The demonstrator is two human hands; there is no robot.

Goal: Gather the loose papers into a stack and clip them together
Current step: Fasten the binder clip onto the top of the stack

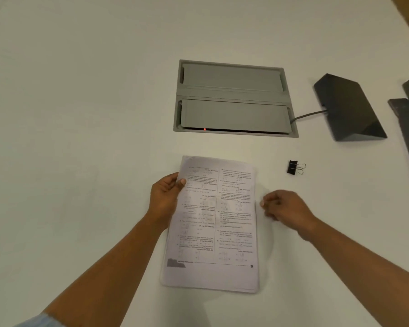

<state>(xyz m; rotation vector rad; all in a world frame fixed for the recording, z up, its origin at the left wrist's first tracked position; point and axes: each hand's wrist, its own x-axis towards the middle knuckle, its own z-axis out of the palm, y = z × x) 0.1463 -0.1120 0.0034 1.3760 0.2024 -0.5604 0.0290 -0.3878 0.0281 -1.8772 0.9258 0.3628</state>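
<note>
Papers (213,223) pinched at their edge by the left hand (165,197); right hand (286,208) loosely curled, empty, clip (293,167) beyond its fingertips.

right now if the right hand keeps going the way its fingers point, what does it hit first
The right hand points left, so it would likely meet the right edge of the paper stack first; the binder clip lies off that line.

The table (80,114) is smooth, matt and off-white. The papers (213,223) are thin white paper with black print. The binder clip (292,167) is black with 2 shiny metal wire handles. The hatch (234,97) looks like matt grey plastic. The wedge box (347,107) on the right is dark and a little glossy.
</note>
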